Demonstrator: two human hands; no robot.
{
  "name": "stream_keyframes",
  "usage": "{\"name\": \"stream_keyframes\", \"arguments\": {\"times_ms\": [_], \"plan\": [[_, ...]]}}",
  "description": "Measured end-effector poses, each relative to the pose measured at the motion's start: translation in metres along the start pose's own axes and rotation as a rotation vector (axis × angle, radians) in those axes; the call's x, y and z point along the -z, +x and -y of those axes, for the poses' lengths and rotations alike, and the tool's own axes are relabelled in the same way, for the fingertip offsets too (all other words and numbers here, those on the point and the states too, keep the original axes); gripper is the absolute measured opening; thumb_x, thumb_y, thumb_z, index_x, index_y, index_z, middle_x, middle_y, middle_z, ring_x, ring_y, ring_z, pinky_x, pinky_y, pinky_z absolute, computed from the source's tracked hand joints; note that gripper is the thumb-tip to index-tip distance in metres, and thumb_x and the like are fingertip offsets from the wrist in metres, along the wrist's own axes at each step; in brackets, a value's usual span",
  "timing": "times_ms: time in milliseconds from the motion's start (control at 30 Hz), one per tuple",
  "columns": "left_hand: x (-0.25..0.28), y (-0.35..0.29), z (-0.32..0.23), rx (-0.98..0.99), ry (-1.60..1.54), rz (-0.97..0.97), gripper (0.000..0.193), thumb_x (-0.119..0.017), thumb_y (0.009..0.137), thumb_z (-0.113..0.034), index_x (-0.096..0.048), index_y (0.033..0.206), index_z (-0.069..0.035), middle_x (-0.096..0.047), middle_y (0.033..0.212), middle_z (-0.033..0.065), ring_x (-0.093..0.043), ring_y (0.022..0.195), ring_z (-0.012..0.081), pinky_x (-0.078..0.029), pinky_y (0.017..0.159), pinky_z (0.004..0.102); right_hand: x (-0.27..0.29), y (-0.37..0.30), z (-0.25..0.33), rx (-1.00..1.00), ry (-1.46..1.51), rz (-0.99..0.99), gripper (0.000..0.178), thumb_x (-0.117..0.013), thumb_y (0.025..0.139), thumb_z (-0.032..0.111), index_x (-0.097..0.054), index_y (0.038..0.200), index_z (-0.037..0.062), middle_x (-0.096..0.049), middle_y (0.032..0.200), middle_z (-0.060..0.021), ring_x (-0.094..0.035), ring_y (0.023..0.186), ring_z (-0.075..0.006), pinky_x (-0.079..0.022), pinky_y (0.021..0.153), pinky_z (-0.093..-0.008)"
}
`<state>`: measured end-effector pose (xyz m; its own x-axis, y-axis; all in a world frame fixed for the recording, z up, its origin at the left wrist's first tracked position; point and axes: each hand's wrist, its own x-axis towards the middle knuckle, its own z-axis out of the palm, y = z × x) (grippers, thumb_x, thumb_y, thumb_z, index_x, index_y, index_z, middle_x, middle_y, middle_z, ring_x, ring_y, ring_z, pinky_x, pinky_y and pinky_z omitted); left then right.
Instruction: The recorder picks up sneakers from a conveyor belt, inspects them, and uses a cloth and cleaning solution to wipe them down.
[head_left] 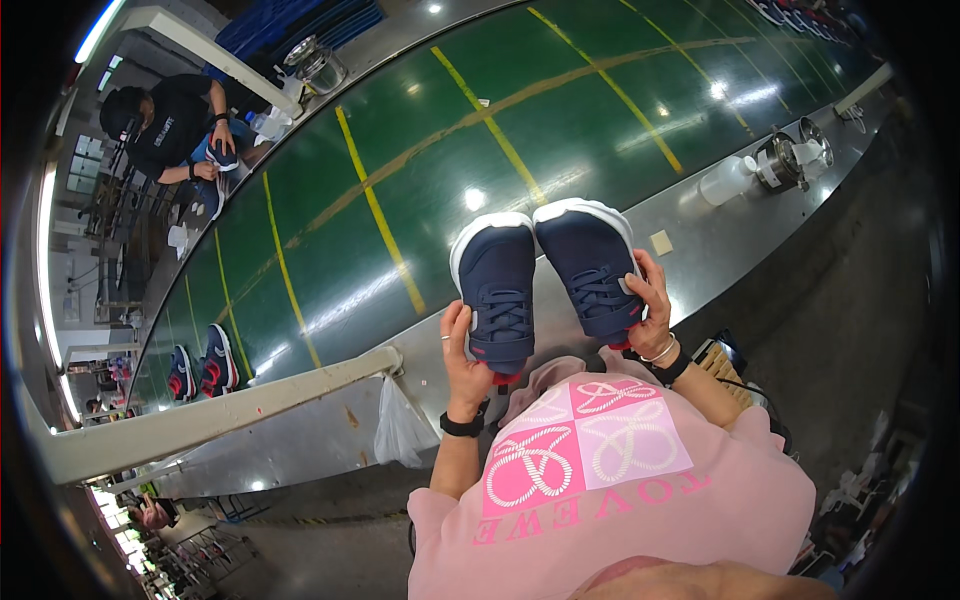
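Observation:
Two navy sneakers with white soles and red lining are held up side by side, toes pointing away from me. My left hand (464, 362) is closed round the heel end of the left sneaker (501, 272). Round the heel and outer side of the right sneaker (583, 258), my right hand (652, 305) is closed too. The toes nearly touch each other over the metal edge of the green conveyor belt (400, 190). Both shoes show their laces and straps from above; their soles' undersides are hidden.
A pale plastic bottle (728, 180) and a metal pot (780, 162) stand on the metal ledge at right. A small cream block (661, 242) lies nearby. A white rail (220, 410) crosses at left, with a plastic bag (402, 422) hanging. Beyond the belt, a person (170, 130) handles a shoe.

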<state>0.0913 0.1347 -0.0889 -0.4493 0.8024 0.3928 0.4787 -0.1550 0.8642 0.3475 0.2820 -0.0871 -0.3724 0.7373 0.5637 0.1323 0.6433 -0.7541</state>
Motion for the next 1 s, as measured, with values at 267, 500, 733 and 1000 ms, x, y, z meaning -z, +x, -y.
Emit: {"name": "stream_keyframes", "arguments": {"times_ms": [267,500,733,1000], "plan": [[-0.003,0.001,-0.007,-0.088,0.146,-0.059,0.066,-0.071,0.071,0.001,-0.048,0.132,-0.008,-0.045,0.135,0.0185,-0.048,0.121,0.0342,-0.037,0.103,0.0397,0.000,-0.003,0.003,0.018,-0.086,-0.028,0.063,-0.059,0.060,-0.002,-0.059,0.120,0.0172,-0.042,0.136,-0.0268,-0.045,0.119,-0.0430,-0.040,0.101,-0.0469],[-0.008,-0.001,-0.013,-0.052,0.196,-0.100,0.071,-0.064,0.062,0.009,-0.051,0.130,-0.007,-0.045,0.131,0.0186,-0.047,0.119,0.0344,-0.038,0.101,0.0397,0.000,-0.002,0.010,-0.002,-0.173,-0.045,0.060,-0.061,0.059,0.001,-0.061,0.117,0.0164,-0.043,0.135,-0.0256,-0.046,0.115,-0.0410,-0.040,0.099,-0.0468],[-0.017,-0.004,-0.014,-0.025,0.376,-0.113,0.069,-0.068,0.064,0.003,-0.052,0.131,-0.006,-0.049,0.125,0.0172,-0.048,0.115,0.0339,-0.035,0.102,0.0409,-0.010,-0.007,0.006,-0.101,-0.324,-0.027,0.060,-0.067,0.058,0.005,-0.064,0.116,0.0178,-0.045,0.132,-0.0215,-0.045,0.115,-0.0391,-0.039,0.099,-0.0447],[-0.047,-0.021,0.023,0.175,0.833,0.325,0.077,-0.077,0.071,-0.021,-0.044,0.140,-0.015,-0.045,0.132,0.0207,-0.046,0.117,0.0393,-0.037,0.096,0.0471,-0.035,-0.032,-0.031,-0.206,-0.530,0.567,0.073,-0.076,0.068,0.020,-0.049,0.135,0.0281,-0.039,0.136,-0.0194,-0.043,0.119,-0.0393,-0.035,0.101,-0.0482]]}}
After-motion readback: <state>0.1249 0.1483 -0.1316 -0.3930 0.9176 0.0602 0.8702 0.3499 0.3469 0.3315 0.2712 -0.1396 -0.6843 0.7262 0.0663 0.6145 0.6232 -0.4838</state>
